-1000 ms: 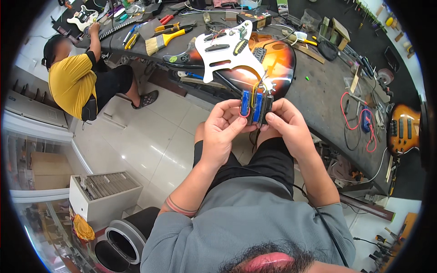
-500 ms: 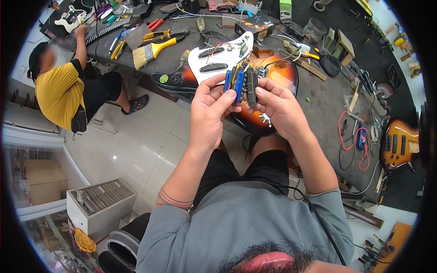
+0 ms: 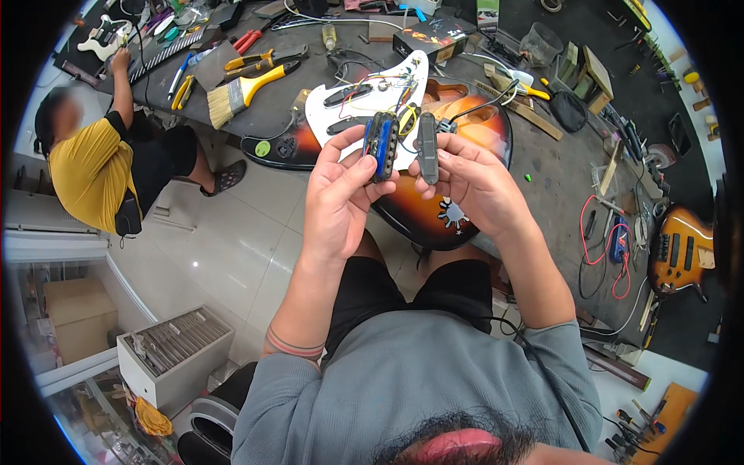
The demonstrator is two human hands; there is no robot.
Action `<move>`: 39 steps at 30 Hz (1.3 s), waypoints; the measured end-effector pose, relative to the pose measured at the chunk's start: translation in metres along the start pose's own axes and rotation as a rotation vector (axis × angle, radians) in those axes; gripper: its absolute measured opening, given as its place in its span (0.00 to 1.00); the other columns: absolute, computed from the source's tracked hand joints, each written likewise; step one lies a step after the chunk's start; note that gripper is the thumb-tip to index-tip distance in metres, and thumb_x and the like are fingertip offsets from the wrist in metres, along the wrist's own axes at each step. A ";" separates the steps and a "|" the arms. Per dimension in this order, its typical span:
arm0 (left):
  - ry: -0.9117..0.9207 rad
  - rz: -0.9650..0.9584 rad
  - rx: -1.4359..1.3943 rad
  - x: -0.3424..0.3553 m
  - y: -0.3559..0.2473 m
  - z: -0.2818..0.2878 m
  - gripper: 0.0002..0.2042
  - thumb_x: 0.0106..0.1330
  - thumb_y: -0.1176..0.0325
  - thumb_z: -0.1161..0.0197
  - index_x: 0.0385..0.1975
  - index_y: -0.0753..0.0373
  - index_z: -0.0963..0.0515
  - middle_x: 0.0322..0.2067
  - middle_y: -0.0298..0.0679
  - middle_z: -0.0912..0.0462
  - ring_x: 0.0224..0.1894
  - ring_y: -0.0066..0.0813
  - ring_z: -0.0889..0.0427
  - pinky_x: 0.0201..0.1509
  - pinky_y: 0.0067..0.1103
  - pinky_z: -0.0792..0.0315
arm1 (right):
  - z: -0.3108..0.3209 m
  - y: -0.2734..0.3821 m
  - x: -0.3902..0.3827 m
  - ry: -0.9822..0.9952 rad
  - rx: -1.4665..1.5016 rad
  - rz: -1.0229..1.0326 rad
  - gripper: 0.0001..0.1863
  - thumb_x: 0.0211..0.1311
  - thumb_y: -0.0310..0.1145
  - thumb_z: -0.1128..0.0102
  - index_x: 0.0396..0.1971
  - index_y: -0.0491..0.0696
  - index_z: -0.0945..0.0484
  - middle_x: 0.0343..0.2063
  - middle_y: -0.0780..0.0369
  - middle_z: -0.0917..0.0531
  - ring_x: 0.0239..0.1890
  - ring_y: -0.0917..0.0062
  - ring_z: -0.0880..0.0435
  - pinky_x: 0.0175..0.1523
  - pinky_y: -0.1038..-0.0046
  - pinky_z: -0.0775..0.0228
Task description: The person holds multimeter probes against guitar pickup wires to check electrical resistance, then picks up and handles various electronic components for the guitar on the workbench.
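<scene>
Had the left grip (image 3: 339, 192) closed on a blue-and-black pickup bundle (image 3: 380, 147), pinched between thumb and fingers; could not tell whether single or stacked. Had the right grip (image 3: 477, 174) closed likewise on a slim dark pickup (image 3: 428, 147). Held the two just beside each other, bundle on the left, with a narrow gap between and with long axes nearly parallel, running away from the wearer toward the worktop (image 3: 558, 194). Turned the bundle enough to show a row of small round marks along the right edge.

Faced, beyond both grips, a white pickguard (image 3: 413, 77) with thin wires (image 3: 408, 118), lying across a sunburst guitar body (image 3: 492, 143) on the dark worktop. Had a yellow-handled paintbrush (image 3: 263, 82) to the left and a small green piece (image 3: 528, 177) to the right. Shared the room with a person in yellow (image 3: 89, 170) at far left, above a pale tiled floor (image 3: 232, 256).
</scene>
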State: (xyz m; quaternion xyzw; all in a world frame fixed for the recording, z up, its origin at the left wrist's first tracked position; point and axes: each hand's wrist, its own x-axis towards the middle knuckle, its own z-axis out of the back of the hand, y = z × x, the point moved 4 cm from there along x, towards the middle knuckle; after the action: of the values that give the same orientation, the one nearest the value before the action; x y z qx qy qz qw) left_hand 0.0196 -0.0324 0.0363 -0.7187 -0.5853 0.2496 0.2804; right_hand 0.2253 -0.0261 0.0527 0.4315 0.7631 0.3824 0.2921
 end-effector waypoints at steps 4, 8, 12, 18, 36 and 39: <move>0.035 0.015 0.024 0.001 0.004 -0.003 0.24 0.78 0.74 0.40 0.71 0.67 0.37 0.51 0.50 0.14 0.46 0.33 0.09 0.49 0.25 0.11 | 0.003 -0.001 0.001 -0.021 -0.012 -0.010 0.18 0.83 0.33 0.48 0.63 0.41 0.25 0.51 0.57 0.12 0.50 0.74 0.12 0.55 0.71 0.20; 0.025 0.018 0.021 0.001 0.007 -0.008 0.24 0.76 0.75 0.35 0.68 0.67 0.35 0.50 0.49 0.13 0.47 0.33 0.10 0.50 0.26 0.13 | 0.003 -0.004 0.001 -0.009 -0.034 0.016 0.16 0.83 0.33 0.49 0.61 0.41 0.24 0.50 0.57 0.12 0.51 0.74 0.12 0.55 0.71 0.20; 0.007 0.000 0.060 0.000 0.008 -0.008 0.25 0.74 0.76 0.33 0.67 0.66 0.34 0.51 0.49 0.14 0.48 0.33 0.10 0.51 0.27 0.13 | -0.001 -0.002 -0.003 -0.074 -0.068 0.016 0.15 0.83 0.33 0.47 0.60 0.41 0.24 0.50 0.57 0.12 0.52 0.76 0.12 0.56 0.72 0.20; -0.016 -0.101 0.178 -0.001 0.013 -0.008 0.26 0.72 0.78 0.31 0.66 0.65 0.35 0.51 0.48 0.15 0.50 0.33 0.11 0.54 0.29 0.13 | -0.003 -0.002 -0.004 -0.137 -0.143 0.036 0.15 0.82 0.33 0.43 0.59 0.41 0.24 0.51 0.59 0.13 0.52 0.79 0.13 0.55 0.73 0.20; -0.018 -0.288 0.344 -0.008 0.015 -0.005 0.27 0.70 0.84 0.30 0.64 0.65 0.34 0.47 0.44 0.16 0.50 0.27 0.15 0.57 0.27 0.16 | -0.012 -0.006 -0.003 -0.162 -0.264 0.091 0.14 0.80 0.31 0.38 0.56 0.41 0.25 0.48 0.61 0.15 0.50 0.79 0.15 0.56 0.73 0.20; -0.015 -0.289 0.362 -0.010 0.013 -0.006 0.27 0.70 0.84 0.30 0.65 0.65 0.34 0.47 0.44 0.16 0.50 0.27 0.15 0.58 0.26 0.17 | -0.016 -0.006 -0.003 -0.149 -0.289 0.122 0.16 0.78 0.30 0.36 0.59 0.41 0.27 0.49 0.60 0.16 0.51 0.79 0.15 0.55 0.73 0.20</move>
State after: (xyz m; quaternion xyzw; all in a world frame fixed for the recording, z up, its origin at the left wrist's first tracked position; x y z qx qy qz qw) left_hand 0.0310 -0.0451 0.0316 -0.5635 -0.6298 0.3130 0.4335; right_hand 0.2116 -0.0358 0.0567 0.4574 0.6489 0.4721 0.3831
